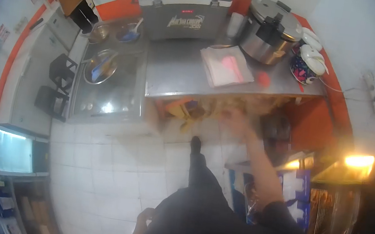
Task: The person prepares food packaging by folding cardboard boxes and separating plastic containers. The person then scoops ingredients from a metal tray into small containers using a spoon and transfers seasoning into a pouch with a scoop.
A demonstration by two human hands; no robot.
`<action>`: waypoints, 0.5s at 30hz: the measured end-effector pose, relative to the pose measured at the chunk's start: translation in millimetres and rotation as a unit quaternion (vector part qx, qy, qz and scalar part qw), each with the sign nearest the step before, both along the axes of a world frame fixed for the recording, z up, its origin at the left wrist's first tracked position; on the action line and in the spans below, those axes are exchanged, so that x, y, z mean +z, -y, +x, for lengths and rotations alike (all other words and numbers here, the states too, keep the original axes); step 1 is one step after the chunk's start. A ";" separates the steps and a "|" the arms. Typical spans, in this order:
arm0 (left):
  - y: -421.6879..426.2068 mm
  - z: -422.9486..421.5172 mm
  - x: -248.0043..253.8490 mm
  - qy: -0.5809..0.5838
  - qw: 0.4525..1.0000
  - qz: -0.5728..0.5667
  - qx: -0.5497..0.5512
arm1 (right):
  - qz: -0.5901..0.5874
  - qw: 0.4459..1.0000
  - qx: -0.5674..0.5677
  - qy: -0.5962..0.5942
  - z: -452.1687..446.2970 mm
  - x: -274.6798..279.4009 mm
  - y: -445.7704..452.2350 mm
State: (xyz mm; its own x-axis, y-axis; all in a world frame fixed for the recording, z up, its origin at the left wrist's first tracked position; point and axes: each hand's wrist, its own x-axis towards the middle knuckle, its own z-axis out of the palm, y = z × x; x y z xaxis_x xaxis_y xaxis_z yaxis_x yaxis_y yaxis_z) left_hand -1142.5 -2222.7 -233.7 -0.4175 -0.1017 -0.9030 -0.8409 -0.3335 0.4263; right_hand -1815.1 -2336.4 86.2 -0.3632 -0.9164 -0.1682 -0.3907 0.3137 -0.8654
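Yellowish-tan, crumpled-looking items [208, 106] sit under the metal surface [173, 69], 12 o'clock, right hand [234, 119] at them, grip blurred, can't tell if closed. Left hand [144, 216] hangs low at 7 o'clock, grip unclear too. On top: folded white cloths [217, 65] and grey cooler [183, 17] at 12, steel cooker [264, 43] at 1.

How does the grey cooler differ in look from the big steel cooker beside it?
The cooler is boxy; the cooker is round. The cooler is grey with lettering and a pale band; the cooker is shiny metal with black fittings. Both stand on the counter, lids down.
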 end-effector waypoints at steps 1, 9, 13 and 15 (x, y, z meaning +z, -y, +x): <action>10.4 -15.5 3.6 0.008 0.998 0.020 0.058 | 0.004 0.995 0.033 -0.097 -39.1 15.7 42.7; 140.2 -183.0 45.4 0.038 0.908 0.102 0.405 | 0.026 0.789 0.029 -0.613 -407.4 46.1 417.8; 157.4 -210.4 77.4 0.059 0.890 0.094 0.443 | 0.304 0.734 0.097 -0.599 -434.5 69.1 495.5; 161.1 -232.0 94.1 0.050 0.871 0.076 0.482 | 0.373 0.726 0.126 -0.564 -449.3 47.9 518.4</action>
